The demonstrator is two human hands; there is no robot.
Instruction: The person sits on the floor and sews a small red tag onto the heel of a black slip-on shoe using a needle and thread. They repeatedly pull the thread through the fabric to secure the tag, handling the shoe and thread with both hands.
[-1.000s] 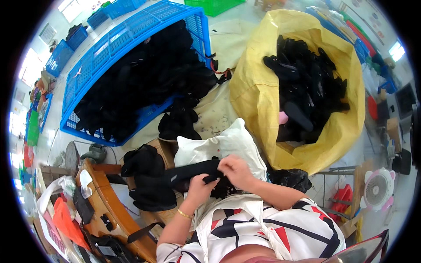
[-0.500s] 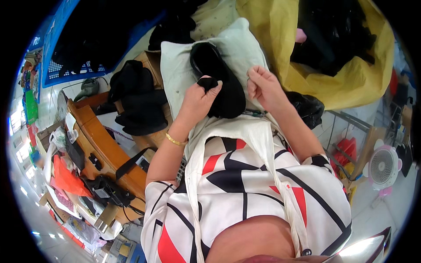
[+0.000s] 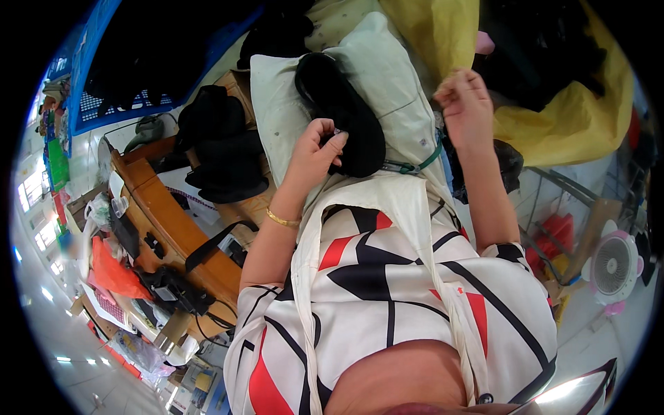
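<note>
A black cloth shoe [image 3: 356,128] lies on a pale cushion [image 3: 272,90] in my lap, its opening toward the far end. My left hand [image 3: 315,155] is closed at the shoe's left near side, thumb and forefinger pinching its dark cloth. A tiny shiny spot shows at those fingertips, too small to name. Off to the right, my right hand [image 3: 467,104] is raised clear of the shoe, between the cushion and a yellow bag. Its fingers are drawn together and slightly blurred; whatever they hold is too small to make out.
A green strap [image 3: 430,160] with a clip lies right of the shoe. The large yellow bag [image 3: 564,135] holds black items. At the left stand a blue crate [image 3: 86,114], black shoe pieces [image 3: 225,173] and a cluttered wooden table [image 3: 162,214]. A white fan [image 3: 614,266] stands right.
My right hand has moved up and to the right, away from the shoe. My left hand remains at the shoe, its fingers shifted slightly. The green strap shows more plainly.
</note>
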